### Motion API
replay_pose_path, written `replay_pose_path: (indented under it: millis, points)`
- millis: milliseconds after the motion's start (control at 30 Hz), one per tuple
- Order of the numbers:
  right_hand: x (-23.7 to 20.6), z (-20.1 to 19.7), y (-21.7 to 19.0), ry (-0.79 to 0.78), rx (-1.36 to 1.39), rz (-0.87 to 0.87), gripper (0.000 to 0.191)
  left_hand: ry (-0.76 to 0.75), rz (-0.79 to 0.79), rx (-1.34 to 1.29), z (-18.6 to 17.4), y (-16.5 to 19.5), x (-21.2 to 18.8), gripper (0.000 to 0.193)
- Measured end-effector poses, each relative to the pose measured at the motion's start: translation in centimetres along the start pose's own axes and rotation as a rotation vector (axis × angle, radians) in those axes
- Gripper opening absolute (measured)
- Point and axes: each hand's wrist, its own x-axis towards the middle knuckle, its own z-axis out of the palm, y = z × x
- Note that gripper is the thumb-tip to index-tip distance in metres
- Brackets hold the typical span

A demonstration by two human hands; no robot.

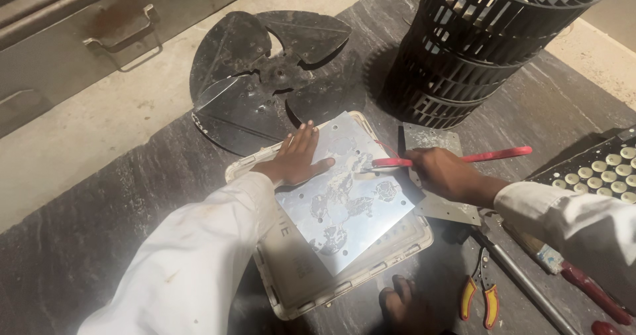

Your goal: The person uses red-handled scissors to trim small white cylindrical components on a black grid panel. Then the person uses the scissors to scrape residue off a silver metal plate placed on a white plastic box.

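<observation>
On the dark stone slab, centre frame: left hand lies flat, fingers spread, palm pressing the upper-left corner of a square shiny aluminium sheet w/ drilled holes. Nothing gripped, just pinning it down. Right hand is closed round a red-handled tool, handle sticking out to the right, metal tip touching the sheet near its upper middle. Can't tell exact tool type, tip too small; looks like a scraper or blade.

Sheet sits tilted, diamond-wise, on top of a cream plastic tray-like housing, which lies on the slab.

Progress, my read: sheet surface is approx half covered w/ dark patchy residue through the middle and lower part; upper-left and right edges look bare and bright. So scraping seems partly done, big patches in the centre and near the bottom corner left. Tip is at the top edge of the residue zone.

Around: a second grey metal plate under the right wrist. Yellow/red-handled pliers lie well below the right hand, beside a long metal rod and a red-handled brush. Black cylindrical blower wheel w/ slats stands upright at top right. Dark flat metal fan blade, round, lies at top left of the sheet, just beyond the left fingertips. Toes of a foot at bottom edge.
</observation>
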Motion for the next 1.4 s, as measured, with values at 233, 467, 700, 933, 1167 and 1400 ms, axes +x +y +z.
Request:
replay_pose_path:
  millis: [233, 467, 700, 933, 1167, 1400]
  points:
    - [1.5, 0.2, 1.6, -0.148, -0.055, 0.076, 0.038, 0.013, 0.005, 0.003, 0.2, 0.1, 0.1, 0.104]
    - [2.2, 1.4, 3.2, -0.104, -0.083, 0.064, 0.048, 0.026, 0.002, -0.014, 0.5, -0.1, 0.1, 0.104]
    - [2.8, 1.8, 4.0, -0.045, -0.078, 0.080, 0.049, 0.044, 0.022, -0.003, 0.8, -0.3, 0.4, 0.104]
    - [3.2, 1.3, 3.9, -0.125, -0.104, 0.110, 0.051, 0.024, 0.002, -0.009, 0.8, -0.1, 0.3, 0.103]
    - [3.4, 1.6, 3.8, -0.051, -0.068, 0.095, 0.043, 0.013, -0.005, 0.020, 0.8, -0.2, 0.5, 0.104]
    - [2.9, 1.8, 3.4, 0.032, -0.016, 0.021, 0.035, 0.036, -0.011, 0.047, 1.1, -0.5, 0.9, 0.105]
